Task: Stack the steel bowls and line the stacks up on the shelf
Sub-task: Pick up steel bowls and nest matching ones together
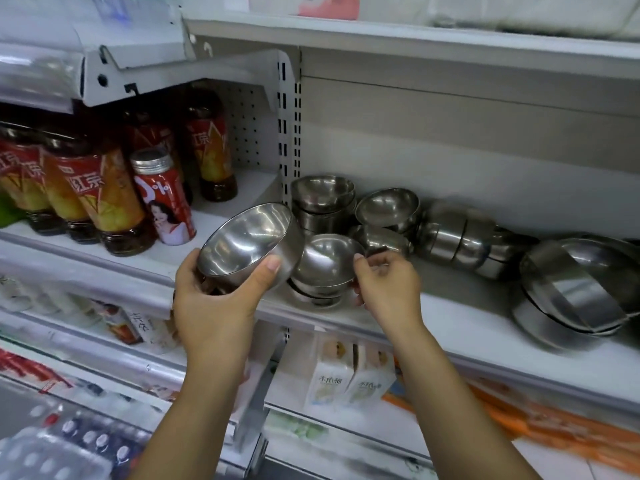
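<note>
My left hand (214, 299) grips a steel bowl (247, 242), tilted with its mouth toward me, in front of the shelf edge. My right hand (386, 282) pinches the rim of the top bowl of a short stack (325, 263) at the front of the white shelf (450, 323). Behind it stands a taller stack (323, 199) by the upright post. Another bowl pile (388, 209) leans to its right. A row of bowls (460, 237) lies on its side further right.
Large steel bowls (571, 289) are heaped at the far right of the shelf. Red-labelled drink bottles (93, 195) and a red can (162, 199) fill the shelf section to the left. Cartons (346, 375) sit on the lower shelf beneath my hands.
</note>
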`<state>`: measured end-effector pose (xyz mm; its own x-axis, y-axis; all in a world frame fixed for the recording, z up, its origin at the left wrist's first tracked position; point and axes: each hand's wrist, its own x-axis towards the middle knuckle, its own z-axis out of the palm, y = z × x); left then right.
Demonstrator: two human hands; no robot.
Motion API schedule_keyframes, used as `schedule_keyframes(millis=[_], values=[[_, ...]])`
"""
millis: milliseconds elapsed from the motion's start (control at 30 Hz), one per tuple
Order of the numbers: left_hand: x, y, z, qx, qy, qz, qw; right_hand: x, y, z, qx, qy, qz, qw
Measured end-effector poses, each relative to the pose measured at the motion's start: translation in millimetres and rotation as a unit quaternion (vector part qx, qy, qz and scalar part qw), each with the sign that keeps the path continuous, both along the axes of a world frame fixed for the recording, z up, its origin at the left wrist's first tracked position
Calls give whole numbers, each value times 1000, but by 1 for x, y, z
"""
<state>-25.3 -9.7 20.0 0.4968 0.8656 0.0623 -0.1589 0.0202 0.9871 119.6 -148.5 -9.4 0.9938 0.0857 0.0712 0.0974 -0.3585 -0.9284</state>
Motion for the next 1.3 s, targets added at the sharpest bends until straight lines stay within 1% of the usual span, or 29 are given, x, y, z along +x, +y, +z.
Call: schedule_keyframes(millis=[200,267,367,500,600,767,833,900,1033,1100,1233,1300], values=[[5,-4,-3,0,3,-13,1000,-2,-6,-3,11,30,25,999],[6,-7,-3,2,-5,-29,1000,-3,-16,2,32,47,22,998],[7,-13,-1,12,-19,-64,998,1,-38,12,63,41,-6,997],[12,-25,2,19,-17,-126,992,8,-74,24,112,30,-59,991],[20,-43,2,29,-21,-199,979,9,-100,29,127,20,-95,987],[42,-82,-14,28,0,-305,952,-7,-138,23,98,-13,-130,987],[55,-98,-25,21,10,-341,940,-14,-154,19,102,-28,-161,981],[68,-112,-36,39,25,-371,927,-19,-170,16,117,-40,-200,972],[87,-134,-55,73,52,-396,914,-28,-199,10,128,-50,-295,945],[92,-143,-61,91,60,-408,907,-29,-210,7,136,-59,-326,934],[98,-157,-67,132,79,-428,891,-27,-226,3,147,-76,-356,920],[102,-162,-68,138,86,-433,887,-24,-233,3,135,-80,-352,923]])
